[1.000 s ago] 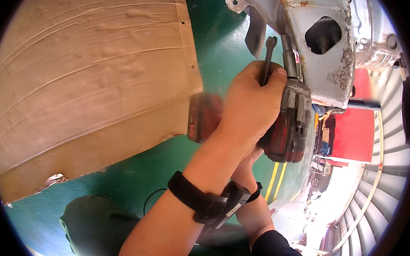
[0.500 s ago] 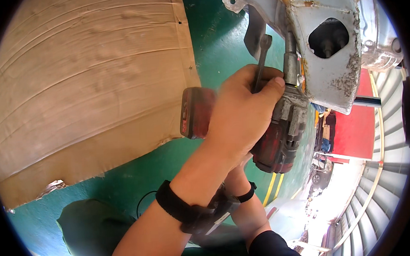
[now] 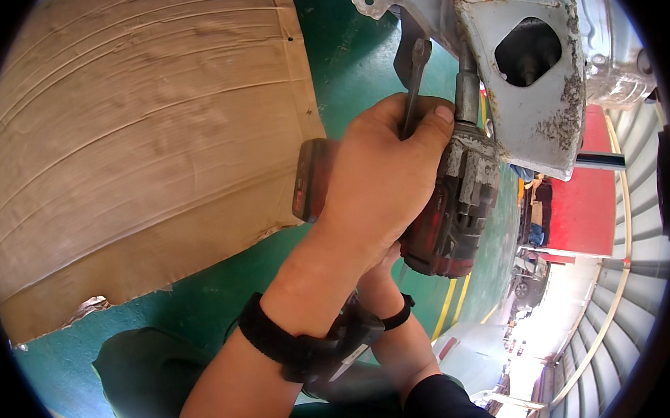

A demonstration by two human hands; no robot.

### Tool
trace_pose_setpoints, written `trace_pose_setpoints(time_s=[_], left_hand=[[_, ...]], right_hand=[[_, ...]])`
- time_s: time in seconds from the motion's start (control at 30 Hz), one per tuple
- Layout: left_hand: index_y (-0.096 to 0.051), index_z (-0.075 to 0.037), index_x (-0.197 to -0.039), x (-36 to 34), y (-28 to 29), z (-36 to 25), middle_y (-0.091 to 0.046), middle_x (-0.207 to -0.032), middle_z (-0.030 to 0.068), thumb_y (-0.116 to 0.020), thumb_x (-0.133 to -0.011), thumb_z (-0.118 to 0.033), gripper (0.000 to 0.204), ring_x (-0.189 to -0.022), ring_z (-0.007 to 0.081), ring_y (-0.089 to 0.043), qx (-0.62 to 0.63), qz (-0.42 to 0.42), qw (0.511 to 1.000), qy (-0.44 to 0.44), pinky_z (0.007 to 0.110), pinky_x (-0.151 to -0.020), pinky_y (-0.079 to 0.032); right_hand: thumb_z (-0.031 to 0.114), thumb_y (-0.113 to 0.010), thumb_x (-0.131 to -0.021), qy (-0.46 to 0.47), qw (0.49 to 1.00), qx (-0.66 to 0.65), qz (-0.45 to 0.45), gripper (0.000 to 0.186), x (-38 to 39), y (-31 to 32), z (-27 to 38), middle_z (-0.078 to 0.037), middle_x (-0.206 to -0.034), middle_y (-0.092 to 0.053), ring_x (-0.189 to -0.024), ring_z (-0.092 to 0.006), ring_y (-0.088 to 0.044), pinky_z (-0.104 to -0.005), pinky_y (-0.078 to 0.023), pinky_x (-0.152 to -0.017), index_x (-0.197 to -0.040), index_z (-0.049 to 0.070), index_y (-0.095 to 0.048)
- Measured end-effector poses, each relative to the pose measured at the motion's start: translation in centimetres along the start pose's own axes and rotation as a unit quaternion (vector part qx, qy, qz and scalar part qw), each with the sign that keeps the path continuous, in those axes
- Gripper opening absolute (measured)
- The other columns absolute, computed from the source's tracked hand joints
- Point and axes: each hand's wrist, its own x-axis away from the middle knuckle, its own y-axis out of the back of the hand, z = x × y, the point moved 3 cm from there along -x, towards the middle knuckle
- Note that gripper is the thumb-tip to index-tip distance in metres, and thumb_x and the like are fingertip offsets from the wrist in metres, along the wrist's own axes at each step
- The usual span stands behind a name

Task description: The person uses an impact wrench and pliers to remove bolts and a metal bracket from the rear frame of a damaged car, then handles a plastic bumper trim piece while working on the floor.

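Observation:
A red and black cordless impact wrench (image 3: 455,211) points away from me, its long socket (image 3: 466,99) reaching up beside a rusty white metal vehicle part (image 3: 529,118). My left hand (image 3: 389,158) is closed round a slim, worn metal wrench (image 3: 417,75), whose head sticks up past the fingers. That hand also lies against the front of the impact wrench. Beneath my left forearm, my right hand (image 3: 388,263) is at the impact wrench's handle, its fingers mostly hidden. The battery (image 3: 313,181) shows left of my left hand. Where the socket's tip meets the part is hard to see.
A large cardboard sheet (image 3: 153,157) lies at the left on the green floor (image 3: 241,280). A dark curved flap (image 3: 409,49) hangs beside the white part. Farther right are a red panel (image 3: 580,213), a ribbed grey wall (image 3: 648,270) and a distant vehicle (image 3: 529,286).
The vehicle part and both hands with the tools have shifted slightly up and left in view. Both hands keep about the same hold.

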Motion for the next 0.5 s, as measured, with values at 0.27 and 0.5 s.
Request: trace_pose_setpoints(time_s=[0.27, 0.5], left_hand=[[-0.066, 0.002, -0.117, 0.0, 0.0, -1.1, -0.071, -0.100, 0.0101, -0.058, -0.103, -0.023, 0.030, -0.090, 0.0169, -0.068, -0.018, -0.017, 0.999, 0.035, 0.030, -0.080, -0.056], [-0.060, 0.004, -0.104, -0.7, -2.2, 1.4, -0.063, -0.091, 0.0209, -0.053, -0.104, -0.032, 0.036, -0.085, 0.0245, -0.054, -0.102, -0.077, 0.988, -0.090, 0.040, -0.086, -0.047]], right_hand=[[0.016, -0.079, -0.084, -0.002, 0.999, -0.002, -0.048, 0.047, -1.5, 2.3, -1.1, -0.009, -0.117, -0.069, -0.106, -0.0198, -0.066, -0.0350, -0.052, -0.091, -0.126, 0.002, -0.062], [0.015, -0.080, -0.082, -0.022, 0.997, -0.008, -0.079, 0.047, -1.6, 6.5, 0.1, -0.009, -0.115, -0.070, -0.104, -0.0192, -0.067, -0.0342, -0.053, -0.090, -0.124, 0.002, -0.063]])
